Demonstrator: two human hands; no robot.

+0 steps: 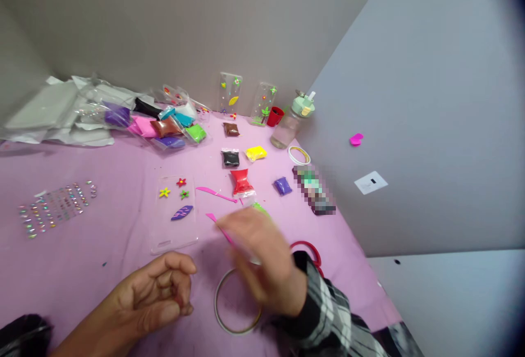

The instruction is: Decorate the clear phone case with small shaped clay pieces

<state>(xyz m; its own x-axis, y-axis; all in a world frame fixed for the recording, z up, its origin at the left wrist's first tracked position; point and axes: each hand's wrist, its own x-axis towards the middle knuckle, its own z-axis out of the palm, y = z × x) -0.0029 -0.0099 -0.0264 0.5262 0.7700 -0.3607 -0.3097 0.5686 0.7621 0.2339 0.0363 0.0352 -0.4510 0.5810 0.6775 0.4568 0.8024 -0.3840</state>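
My left hand [158, 294] rests on the pink tablecloth [94, 236] with its fingers curled into a loose fist; a small reddish bit seems pinched at the fingertips. My right hand [262, 261] is smeared by motion above a white ring [219, 313], reaching toward a green clay packet [259, 208] and a pink plastic tool [215, 221]. A clear phone case [174, 215] with clay flowers and a purple leaf lies just beyond my left hand.
Small clay packets lie ahead: red [241, 182], black [230, 157], yellow [256, 153], purple [283, 185], brown [231, 129]. A bag of clay packs [164, 122], a gem sticker sheet [53, 209], two decorated cases [229, 93], a bottle [293, 122] and a red cup [274, 116] stand nearby. Grey walls close the back and right.
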